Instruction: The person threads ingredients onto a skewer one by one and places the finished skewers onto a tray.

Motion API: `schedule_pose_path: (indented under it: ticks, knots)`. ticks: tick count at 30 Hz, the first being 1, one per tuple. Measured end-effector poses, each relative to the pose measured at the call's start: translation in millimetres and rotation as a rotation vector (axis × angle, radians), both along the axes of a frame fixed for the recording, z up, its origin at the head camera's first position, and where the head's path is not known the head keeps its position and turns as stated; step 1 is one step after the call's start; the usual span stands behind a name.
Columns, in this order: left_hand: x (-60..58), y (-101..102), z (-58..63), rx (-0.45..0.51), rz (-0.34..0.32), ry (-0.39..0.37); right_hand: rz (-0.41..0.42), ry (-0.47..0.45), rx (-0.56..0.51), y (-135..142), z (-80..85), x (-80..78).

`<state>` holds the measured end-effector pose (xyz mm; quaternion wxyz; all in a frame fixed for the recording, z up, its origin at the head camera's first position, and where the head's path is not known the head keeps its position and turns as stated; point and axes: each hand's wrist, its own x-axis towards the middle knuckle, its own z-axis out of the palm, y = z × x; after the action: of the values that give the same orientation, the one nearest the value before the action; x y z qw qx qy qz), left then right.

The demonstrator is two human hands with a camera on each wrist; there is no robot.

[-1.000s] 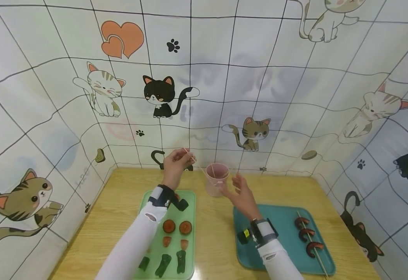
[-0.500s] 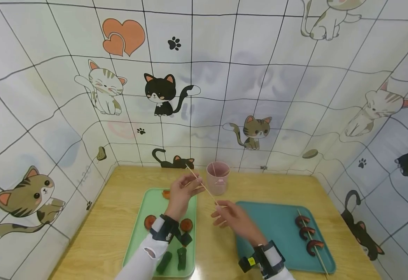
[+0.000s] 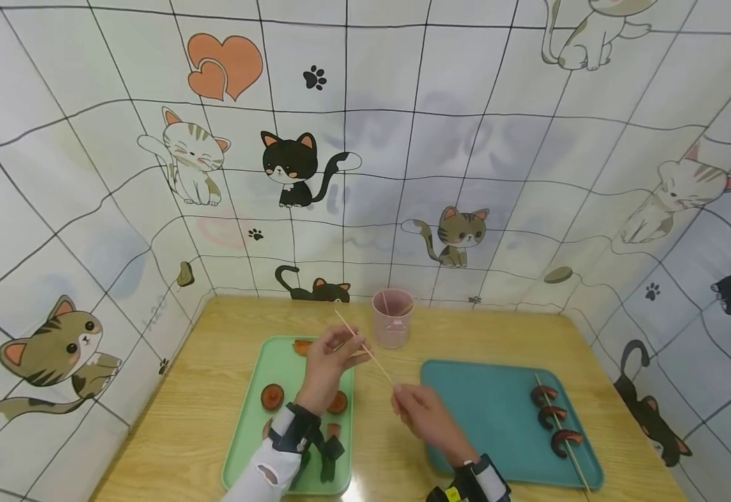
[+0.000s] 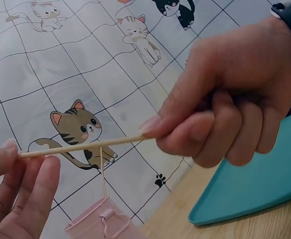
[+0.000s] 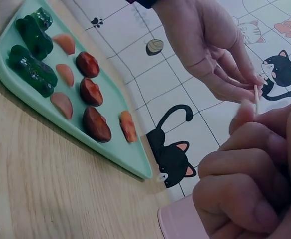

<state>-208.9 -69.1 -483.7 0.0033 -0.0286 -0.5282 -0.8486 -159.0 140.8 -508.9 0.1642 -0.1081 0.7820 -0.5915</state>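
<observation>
A thin wooden skewer slants between my two hands above the table. My left hand pinches it between thumb and fingertips, and its upper end sticks out past them. The lower end is in my right hand, whose thumb presses it against the curled index finger. In the left wrist view the bare skewer spans the gap between the hands. Behind them stands a pink cup with thin sticks in it. Under my left arm lies a light green tray, partly hidden.
The green tray carries dark green pieces, pinkish wedges, reddish-brown rounds and an orange piece. On the right, a teal tray bears a skewer with dark red curled pieces. A cat-print sheet encloses the table.
My left hand has come down and nearer with the skewer, from beside the cup. My right hand has left the cup, moved nearer and taken hold of the skewer's lower end.
</observation>
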Motion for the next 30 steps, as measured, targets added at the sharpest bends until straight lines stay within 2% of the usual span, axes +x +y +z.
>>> schedule_pose_path:
  ticks: [6, 12, 18, 23, 26, 30]
  knots:
    - [3.3, -5, -0.7, -0.047, -0.041, 0.006, -0.046, -0.02, -0.041, -2, -0.4, 4.7]
    - [5.0, -18, -2.0, -0.208, -0.115, -0.003, -0.125, -0.048, -0.059, -2, 2.2, 8.0]
    - [1.1, -41, -15.6, -0.494, -0.122, 0.029, -0.208, -0.083, -0.099, 2, 2.6, 10.8]
    - [-2.8, -53, -30.6, -0.832, -0.129, 0.112, -0.235, -0.098, -0.106, 8, 5.5, 12.5]
    - [-5.2, -58, -39.6, -0.998, -0.178, 0.144, -0.236, -0.098, -0.112, 12, 5.0, 13.8]
    - [-5.5, -61, -47.7, -1.12, -0.278, 0.145, -0.217, -0.091, -0.111, 15, 3.1, 15.9]
